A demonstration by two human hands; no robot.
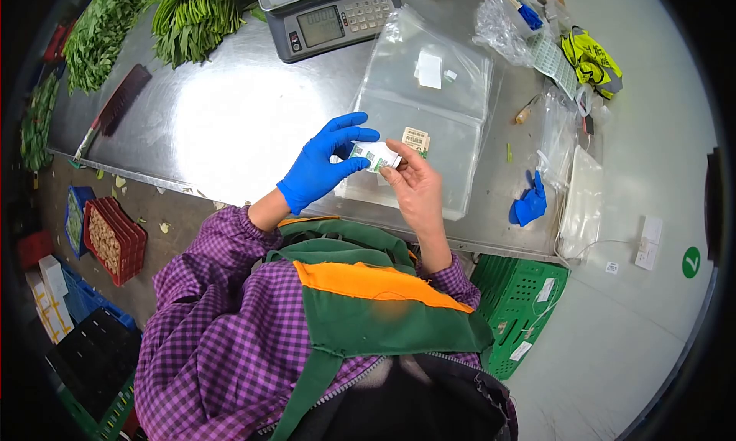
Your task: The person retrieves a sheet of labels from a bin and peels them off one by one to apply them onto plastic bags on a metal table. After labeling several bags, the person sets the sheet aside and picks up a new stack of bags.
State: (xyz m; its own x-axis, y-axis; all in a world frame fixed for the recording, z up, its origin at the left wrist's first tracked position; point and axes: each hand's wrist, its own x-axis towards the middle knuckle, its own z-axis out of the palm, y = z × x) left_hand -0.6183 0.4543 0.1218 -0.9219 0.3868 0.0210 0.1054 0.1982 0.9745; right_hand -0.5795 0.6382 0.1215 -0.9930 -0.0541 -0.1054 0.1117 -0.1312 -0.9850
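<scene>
My left hand [320, 163], in a blue glove, pinches the left side of a small stack of white labels [373, 155] with green print and square codes. My bare right hand [419, 192] grips the same labels at their right edge between thumb and fingers. Beneath and beyond the hands, flat clear plastic bags [452, 176] lie on the metal table. A tan printed label [416, 139] shows on them just past my right fingertips. Farther up the bags lie a white paper piece [430, 70] and a smaller white scrap [450, 76].
A digital scale [330, 25] stands at the table's far side, left of it bundled leafy greens [198, 23]. A red-handled brush [115, 111] lies at left. On the right are a loose blue glove [529, 202] and crumpled plastic [502, 31]. Green crates [525, 303] stand below the table's right end.
</scene>
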